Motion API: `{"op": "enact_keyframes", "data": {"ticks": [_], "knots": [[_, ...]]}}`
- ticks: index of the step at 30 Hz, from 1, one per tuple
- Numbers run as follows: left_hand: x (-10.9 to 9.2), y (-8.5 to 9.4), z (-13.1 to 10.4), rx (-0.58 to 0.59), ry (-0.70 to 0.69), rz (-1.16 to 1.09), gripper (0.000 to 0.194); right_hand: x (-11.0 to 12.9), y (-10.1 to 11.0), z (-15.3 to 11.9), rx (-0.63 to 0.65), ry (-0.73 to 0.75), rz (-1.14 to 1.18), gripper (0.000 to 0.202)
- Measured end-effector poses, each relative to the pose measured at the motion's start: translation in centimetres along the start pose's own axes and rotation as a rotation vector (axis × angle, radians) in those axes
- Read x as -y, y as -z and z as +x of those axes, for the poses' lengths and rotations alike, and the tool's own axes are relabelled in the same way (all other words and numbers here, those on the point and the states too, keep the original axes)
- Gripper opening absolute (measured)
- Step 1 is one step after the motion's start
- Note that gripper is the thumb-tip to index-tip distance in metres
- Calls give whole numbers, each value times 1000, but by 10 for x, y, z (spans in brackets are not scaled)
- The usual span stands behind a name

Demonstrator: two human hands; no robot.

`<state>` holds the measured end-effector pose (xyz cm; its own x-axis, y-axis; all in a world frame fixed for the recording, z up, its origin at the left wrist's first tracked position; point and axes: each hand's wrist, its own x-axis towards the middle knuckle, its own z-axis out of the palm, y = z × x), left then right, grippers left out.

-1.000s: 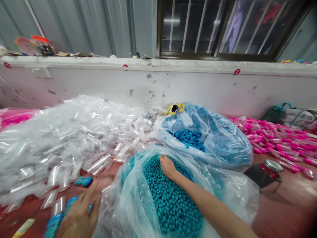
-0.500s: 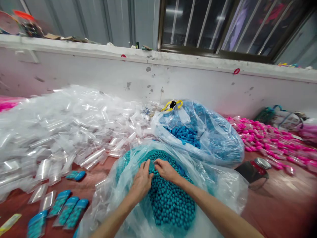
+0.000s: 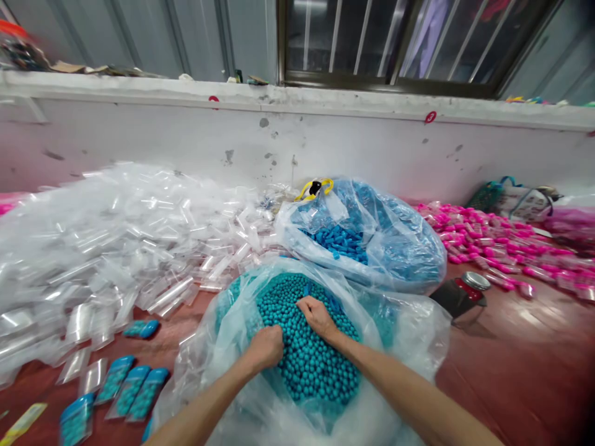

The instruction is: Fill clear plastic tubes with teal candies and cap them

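Teal beads (image 3: 320,378) fill a large clear plastic bag (image 3: 204,347) in front of me. My left hand (image 3: 267,345) is closed, low over the left side of the beads; its fingers curl away from view, so what they hold is hidden. Farther up and to the right, my right hand (image 3: 317,316) is also closed, fingertips down at the beads, and I cannot make out anything in it. Just beyond its fingers a small blue piece (image 3: 307,290) lies among the beads. Several filled clear packs with blue tops (image 3: 132,390) lie at the left.
Empty clear sleeves (image 3: 139,217) are heaped at the left. Behind the beads stands an open bag of blue caps (image 3: 339,243). Pink-capped pieces (image 3: 497,241) spread at the right, near a metal-lidded jar (image 3: 474,286). A yellow-handled tool (image 3: 23,421) lies at lower left.
My hands were close together over the beads and have moved apart. The left has come down and curled shut; the right has closed too. The view has shifted slightly right.
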<state>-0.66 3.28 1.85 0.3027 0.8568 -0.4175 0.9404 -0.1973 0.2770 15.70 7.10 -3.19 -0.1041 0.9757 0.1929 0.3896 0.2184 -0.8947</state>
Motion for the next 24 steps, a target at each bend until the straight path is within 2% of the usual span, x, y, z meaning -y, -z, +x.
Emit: {"op": "enact_keyframes", "data": {"ticks": [5, 8, 12, 16, 19, 21, 24], "knots": [[-9, -8, 15, -32, 44, -135, 21, 10, -21, -11, -105, -128, 42, 40], [-7, -7, 13, -54, 80, -294, 21, 16, -35, -13, -120, -193, 96, 46], [-4, -3, 2, 12, 92, -578, 21, 24, -43, -14, -140, -275, 130, 51], [-3, 1, -6, 79, 31, -872, 23, 32, -26, -13, -74, -256, 80, 49], [-1, 3, -8, 136, 31, -1252, 39, 34, -5, -6, 32, -190, -20, 30], [-2, 2, -7, 160, 44, -1444, 48, 32, 9, 3, 93, -112, -212, 18], [-5, 1, -6, 166, 54, -1505, 50, 28, 22, 17, 153, 2, -627, 30]]}}
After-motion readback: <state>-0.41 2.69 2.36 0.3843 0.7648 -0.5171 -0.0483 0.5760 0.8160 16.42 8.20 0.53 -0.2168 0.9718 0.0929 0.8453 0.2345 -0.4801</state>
